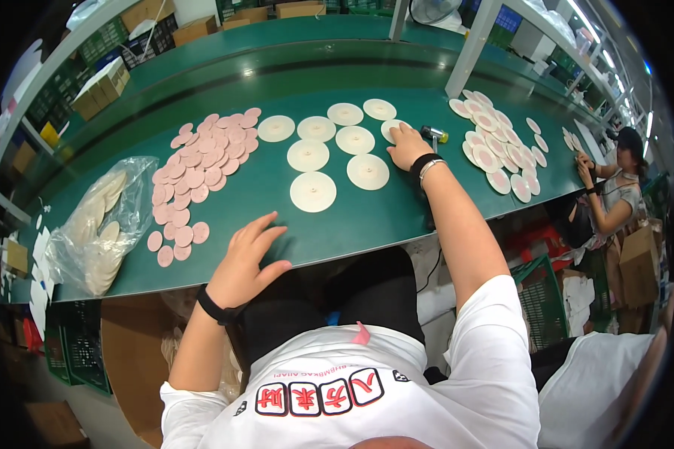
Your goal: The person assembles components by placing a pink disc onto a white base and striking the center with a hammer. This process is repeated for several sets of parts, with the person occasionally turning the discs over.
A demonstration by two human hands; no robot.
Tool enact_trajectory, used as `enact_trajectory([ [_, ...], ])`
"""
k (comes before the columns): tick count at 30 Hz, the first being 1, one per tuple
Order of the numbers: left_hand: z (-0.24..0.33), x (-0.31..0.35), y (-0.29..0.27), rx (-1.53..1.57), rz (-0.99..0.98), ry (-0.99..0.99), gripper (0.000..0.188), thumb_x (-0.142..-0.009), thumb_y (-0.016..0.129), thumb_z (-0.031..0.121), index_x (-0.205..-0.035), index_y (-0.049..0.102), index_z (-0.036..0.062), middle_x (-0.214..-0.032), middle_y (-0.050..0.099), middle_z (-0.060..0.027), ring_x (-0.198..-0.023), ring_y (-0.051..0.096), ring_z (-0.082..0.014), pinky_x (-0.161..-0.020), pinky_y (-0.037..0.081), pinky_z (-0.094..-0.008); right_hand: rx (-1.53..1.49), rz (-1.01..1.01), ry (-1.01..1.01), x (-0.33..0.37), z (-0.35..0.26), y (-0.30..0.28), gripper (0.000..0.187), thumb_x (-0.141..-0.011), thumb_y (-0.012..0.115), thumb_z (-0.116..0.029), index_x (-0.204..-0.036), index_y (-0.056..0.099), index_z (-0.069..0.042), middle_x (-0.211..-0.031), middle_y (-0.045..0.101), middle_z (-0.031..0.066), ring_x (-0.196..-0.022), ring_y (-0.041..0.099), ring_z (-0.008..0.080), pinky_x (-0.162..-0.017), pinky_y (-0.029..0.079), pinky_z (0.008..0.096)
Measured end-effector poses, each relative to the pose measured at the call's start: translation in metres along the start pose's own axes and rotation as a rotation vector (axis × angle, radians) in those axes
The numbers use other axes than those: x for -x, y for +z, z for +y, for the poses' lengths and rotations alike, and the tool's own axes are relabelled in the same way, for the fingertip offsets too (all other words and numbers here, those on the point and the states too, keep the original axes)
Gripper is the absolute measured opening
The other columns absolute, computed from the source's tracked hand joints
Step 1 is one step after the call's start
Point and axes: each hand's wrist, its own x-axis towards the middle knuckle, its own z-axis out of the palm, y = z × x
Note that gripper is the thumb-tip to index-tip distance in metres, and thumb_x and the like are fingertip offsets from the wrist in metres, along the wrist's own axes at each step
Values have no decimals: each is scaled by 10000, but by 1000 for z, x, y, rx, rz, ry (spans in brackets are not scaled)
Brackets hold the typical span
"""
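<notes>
Hands over discs on the green table (337, 217)

Right hand (408, 146) presses a cream disc (392, 129), grip flat; left hand (246, 262) hovers open.

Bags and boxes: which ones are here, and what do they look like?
Plastic bag: clear, crinkly, full of cream discs, on the green table's left end.
Cardboard boxes: brown with white tops, on the far-left shelf.
Brown box: at right, beside a co-worker.

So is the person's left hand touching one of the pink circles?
No, the left hand rests flat near the edge of the green table, apart from the pink discs, which lie farther to its left.
</notes>
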Motion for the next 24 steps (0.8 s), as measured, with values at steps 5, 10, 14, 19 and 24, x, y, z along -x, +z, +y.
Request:
enact_trajectory([
  [5, -10, 12, -5, 104, 127, -132, 514, -918, 770, 157, -1386, 601, 31, -1556, 504, -174, -1416, 500, -368, -1177, 394, -436, 37, -229, 57, -9, -17, -28, 327, -975, 660, -177, -1280, 679, -59, -1448, 600, 219, -1256, 641, 380, -1046, 548, 478],
  [10, -18, 14, -3, 231, 219, -136, 443, -922, 753, 129, -1333, 632, 16, -1495, 560, -173, -1359, 550, -364, -1137, 433, -412, 109, -167, 0, -4, -25, -43, 220, -855, 719, -163, -1026, 753, -28, -1150, 738, 218, -1046, 726, 385, -933, 591, 475],
  [14, -24, 11, -1, 273, 272, -118, 415, -927, 748, 125, -1311, 641, 9, -1455, 591, -180, -1326, 577, -367, -1120, 449, -406, 143, -179, -22, 0, -30, -55, 216, -778, 739, -183, -916, 762, -19, -987, 762, 214, -951, 739, 396, -880, 602, 480],
  [19, -30, 7, 6, 300, 273, -116, 390, -930, 742, 123, -1293, 651, 13, -1444, 601, -168, -1311, 588, -355, -1113, 451, -404, 151, -132, -64, 10, -44, -69, 174, -773, 762, -161, -902, 795, -48, -939, 781, 186, -911, 760, 359, -832, 624, 448],
  [24, -34, 6, 15, 251, 271, -108, 360, -935, 738, 138, -1268, 665, 21, -1419, 626, -147, -1283, 600, -350, -1106, 447, -409, 137, -182, -100, 12, -42, -60, 270, -733, 764, -207, -922, 775, -14, -939, 767, 219, -912, 745, 392, -859, 612, 466],
])
